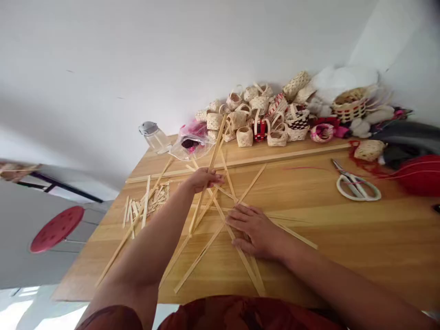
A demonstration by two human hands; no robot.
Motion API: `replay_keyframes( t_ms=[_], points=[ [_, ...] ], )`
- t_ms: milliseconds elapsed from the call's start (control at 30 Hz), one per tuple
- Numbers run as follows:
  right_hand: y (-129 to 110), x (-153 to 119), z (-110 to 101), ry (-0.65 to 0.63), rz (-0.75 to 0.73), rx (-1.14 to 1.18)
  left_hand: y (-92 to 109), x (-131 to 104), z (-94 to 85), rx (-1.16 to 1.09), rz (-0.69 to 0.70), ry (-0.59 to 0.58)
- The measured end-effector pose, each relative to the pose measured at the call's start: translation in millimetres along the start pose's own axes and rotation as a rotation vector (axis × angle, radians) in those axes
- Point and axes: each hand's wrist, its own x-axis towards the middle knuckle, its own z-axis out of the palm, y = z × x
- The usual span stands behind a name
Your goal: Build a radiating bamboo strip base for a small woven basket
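Several pale flat strips [200, 262] cross one another in a star-like lattice on the wooden table [343, 247]. My left hand [203, 179] is closed on a long strip [217, 144], which it holds slanted above the lattice, its upper end toward the small baskets. To the right and nearer to me, my right hand [256, 230] lies palm down with fingers spread, over the crossing strips. Its fingertips touch the lattice, and the strips under the palm are hidden.
Small woven baskets [244, 137] crowd the back edge behind a long wooden bar [292, 156]. Scissors [357, 184] and red yarn [421, 176] lie right. Strip offcuts [160, 197], a plastic bag [192, 145] and a bottle [156, 138] are left; a red stool [57, 228] stands beyond.
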Motion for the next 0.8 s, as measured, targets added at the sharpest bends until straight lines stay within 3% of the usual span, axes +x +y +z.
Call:
replay_keyframes(
  t_ms=[133,267,533,667,800],
  points=[
    [1,1,2,0.01,-0.013,0.005,10,13,15.5,-0.081,0.024,-0.068],
    [2,1,3,0.03,-0.023,-0.007,17,35,35.4,-0.122,0.02,-0.046],
    [5,2,6,0.055,-0.07,-0.053,44,60,61.5,-0.013,0.136,-0.047],
    [3,2,5,0.043,-0.058,-0.064,63,41,62.7,0.26,0.199,0.049],
    [1,2,4,0.036,-0.04,-0.059,67,-14,42.9,0.574,0.297,0.159]
  ],
)
